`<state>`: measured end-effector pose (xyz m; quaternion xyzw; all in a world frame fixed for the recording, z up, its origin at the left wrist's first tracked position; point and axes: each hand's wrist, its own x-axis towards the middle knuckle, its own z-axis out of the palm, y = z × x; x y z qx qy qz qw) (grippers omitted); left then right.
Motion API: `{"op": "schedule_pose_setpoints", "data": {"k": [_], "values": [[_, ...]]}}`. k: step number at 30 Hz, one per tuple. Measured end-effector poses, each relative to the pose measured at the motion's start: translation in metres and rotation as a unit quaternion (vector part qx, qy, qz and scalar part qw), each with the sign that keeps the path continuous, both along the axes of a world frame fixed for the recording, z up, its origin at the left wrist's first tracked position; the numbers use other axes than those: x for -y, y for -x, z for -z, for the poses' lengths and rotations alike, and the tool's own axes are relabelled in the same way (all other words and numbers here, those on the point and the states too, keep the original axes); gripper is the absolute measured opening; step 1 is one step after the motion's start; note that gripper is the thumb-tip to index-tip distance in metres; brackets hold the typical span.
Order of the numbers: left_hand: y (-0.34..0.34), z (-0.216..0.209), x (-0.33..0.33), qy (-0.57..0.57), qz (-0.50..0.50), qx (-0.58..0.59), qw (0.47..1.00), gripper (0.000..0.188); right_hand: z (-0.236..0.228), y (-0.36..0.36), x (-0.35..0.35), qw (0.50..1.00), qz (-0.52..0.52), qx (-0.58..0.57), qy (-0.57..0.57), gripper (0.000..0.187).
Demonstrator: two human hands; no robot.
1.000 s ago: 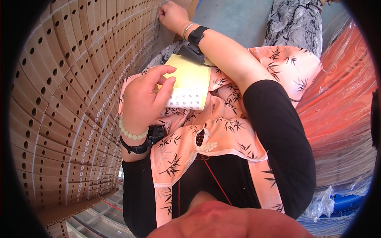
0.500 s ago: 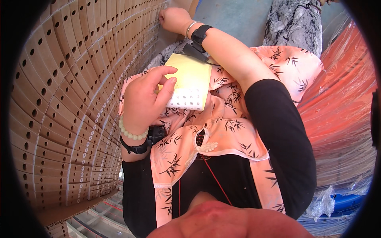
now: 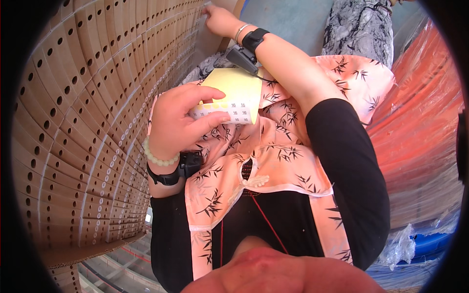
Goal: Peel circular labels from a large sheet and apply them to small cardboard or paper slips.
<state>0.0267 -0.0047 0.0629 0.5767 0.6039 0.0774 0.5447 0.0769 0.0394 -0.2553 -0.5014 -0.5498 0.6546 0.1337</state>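
Note:
A yellow sheet of small white number stickers point(image 3: 239, 85) rests over my lap, its near edge curling up. My left hand point(image 3: 178, 117) grips it, the thumb on the stickers and the fingers over the yellow part. At the far end of the stacked brown cardboard pieces point(image 3: 97, 122), my right hand point(image 3: 223, 22) touches the stack with one fingertip. Its other fingers are curled in; anything tiny between them cannot be made out. Round white labels run in a line along part of the stack.
The cardboard wall, full of dark round holes, rises close along my left. On the right stand red and blue goods in clear plastic wrap point(image 3: 415, 122). Blue-grey floor point(image 3: 288, 29) shows ahead, beside my patterned trouser leg point(image 3: 359, 29). A black wrist device point(image 3: 243, 58) hangs under my right forearm.
My right hand has shifted slightly right and away, one finger now straighter against the stack. The left thumb has moved across the sticker sheet, whose near edge has curled up.

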Motion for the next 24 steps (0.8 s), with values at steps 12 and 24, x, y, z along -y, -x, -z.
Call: {"op": "schedule_pose_setpoints", "data": {"k": [12, 24], "values": [[0.013, 0.003, 0.006, -0.125, -0.087, -0.080, 0.985, 0.012, -0.230, -0.126, -0.076, 0.940, -0.219, -0.260, 0.023, 0.021], [0.015, 0.006, 0.005, -0.154, -0.088, -0.104, 0.979, 0.012, -0.233, -0.118, -0.034, 0.927, -0.136, -0.198, -0.287, 0.010]]}}
